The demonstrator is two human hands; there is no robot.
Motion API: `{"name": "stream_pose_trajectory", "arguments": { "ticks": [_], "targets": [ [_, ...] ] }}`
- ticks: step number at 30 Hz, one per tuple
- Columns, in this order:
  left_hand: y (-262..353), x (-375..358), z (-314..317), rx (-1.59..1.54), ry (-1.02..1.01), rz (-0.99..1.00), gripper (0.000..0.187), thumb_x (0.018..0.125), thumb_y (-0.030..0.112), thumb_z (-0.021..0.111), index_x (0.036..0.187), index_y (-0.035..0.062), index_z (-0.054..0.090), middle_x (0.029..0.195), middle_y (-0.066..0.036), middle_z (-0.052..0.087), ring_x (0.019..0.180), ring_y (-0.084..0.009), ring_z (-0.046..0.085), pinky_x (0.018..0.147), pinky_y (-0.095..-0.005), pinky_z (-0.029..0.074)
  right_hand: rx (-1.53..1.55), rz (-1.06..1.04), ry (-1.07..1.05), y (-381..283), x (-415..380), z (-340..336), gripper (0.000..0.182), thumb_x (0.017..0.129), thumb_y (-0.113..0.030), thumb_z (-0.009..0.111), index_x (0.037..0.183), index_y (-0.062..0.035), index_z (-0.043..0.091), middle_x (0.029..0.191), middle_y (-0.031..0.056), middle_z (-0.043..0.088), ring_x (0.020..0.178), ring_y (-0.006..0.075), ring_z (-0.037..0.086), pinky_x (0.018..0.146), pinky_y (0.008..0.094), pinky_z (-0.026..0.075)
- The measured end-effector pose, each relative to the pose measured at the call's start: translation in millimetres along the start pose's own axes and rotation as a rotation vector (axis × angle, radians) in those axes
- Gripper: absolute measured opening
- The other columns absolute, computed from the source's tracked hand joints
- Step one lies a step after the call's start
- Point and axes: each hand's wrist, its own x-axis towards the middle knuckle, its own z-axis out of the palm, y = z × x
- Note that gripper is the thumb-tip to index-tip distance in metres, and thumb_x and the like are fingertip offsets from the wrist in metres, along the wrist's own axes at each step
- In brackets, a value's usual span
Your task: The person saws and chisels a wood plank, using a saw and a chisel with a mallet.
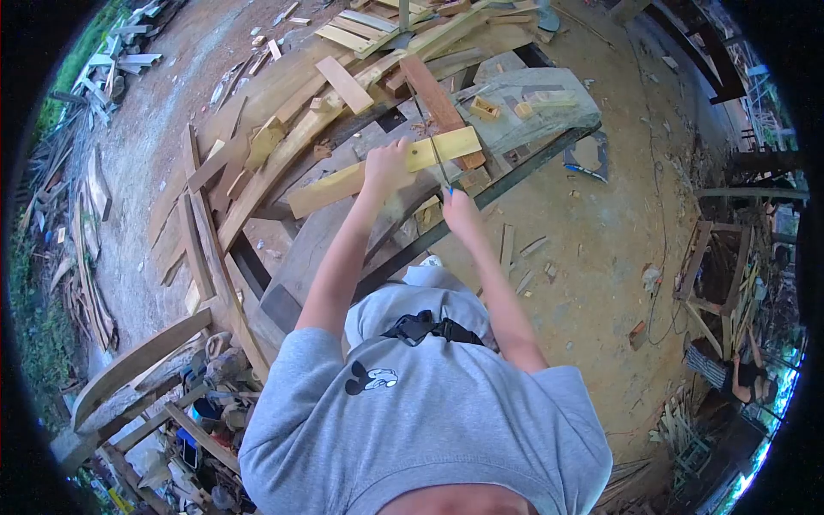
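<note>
A pale yellow wooden board lies at a slant across the workbench. My left hand is closed over its middle, pressing it down. In my right hand is the blue handle of a hand saw, gripped at the bench's near edge. The thin blade crosses the board to the right of my left hand and points away from me. Beneath the board's right end runs a reddish-brown plank. Whether the blade has cut into the wood cannot be made out.
Small wood blocks rest on the bench's right part. Long beams and offcuts are piled along its far left side. A dark flat piece lies on the ground at right. Another person is at the far right.
</note>
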Motion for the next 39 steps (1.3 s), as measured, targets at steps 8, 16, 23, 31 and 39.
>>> {"name": "stream_pose_trajectory", "arguments": {
  "ticks": [8, 16, 23, 31, 39],
  "targets": [
    [-4, 3, 9, 0.006, 0.035, -0.015, 0.042, 0.059, 0.024, 0.064, 0.093, 0.0076, 0.045, 0.082, -0.011, 0.057, 0.069, -0.0292, 0.059, 0.058, -0.0374, 0.047, -0.039, 0.137, -0.061, 11, -126, -42, 0.036, 0.087, -0.027, 0.04, 0.072, 0.0036, 0.051, 0.067, 0.0253, 0.052, 0.067, 0.0415, 0.053, 0.054, 0.0449, 0.038],
    [-2, -1, 10, -0.033, 0.047, 0.004, 0.046, 0.059, 0.025, 0.064, 0.098, 0.008, 0.045, 0.088, -0.011, 0.057, 0.073, -0.0283, 0.059, 0.063, -0.0375, 0.046, -0.103, -0.001, 0.01, -11, 9, -6, 0.033, 0.086, -0.025, 0.041, 0.074, 0.0036, 0.053, 0.07, 0.0246, 0.055, 0.07, 0.0401, 0.054, 0.059, 0.0445, 0.042],
    [1, -2, 1, 0.013, -0.012, -0.029, 0.053, 0.061, 0.034, 0.066, 0.1, 0.0065, 0.044, 0.093, -0.011, 0.056, 0.078, -0.0271, 0.058, 0.065, -0.0363, 0.046, -0.023, 0.097, -0.079, 25, -105, -28, 0.036, 0.087, -0.027, 0.039, 0.072, 0.0038, 0.052, 0.068, 0.0248, 0.054, 0.066, 0.0418, 0.053, 0.056, 0.0449, 0.04],
    [0, 2, -3, -0.021, -0.085, -0.019, 0.048, 0.062, 0.033, 0.065, 0.096, 0.005, 0.045, 0.088, -0.012, 0.058, 0.076, -0.0275, 0.059, 0.064, -0.037, 0.047, 0.003, 0.032, -0.007, 0, -26, -10, 0.037, 0.087, -0.03, 0.04, 0.079, 0.0031, 0.054, 0.074, 0.0259, 0.055, 0.075, 0.0413, 0.053, 0.062, 0.0464, 0.041],
    [-8, 9, -10, -0.149, -0.197, -0.007, 0.043, 0.063, 0.03, 0.063, 0.093, 0.0039, 0.047, 0.082, -0.013, 0.059, 0.078, -0.03, 0.059, 0.065, -0.0394, 0.047, -0.056, 0.021, 0.048, 0, -6, -1, 0.037, 0.086, -0.03, 0.04, 0.077, 0.003, 0.056, 0.077, 0.0237, 0.056, 0.077, 0.0404, 0.053, 0.065, 0.0467, 0.042]
  ]
}}
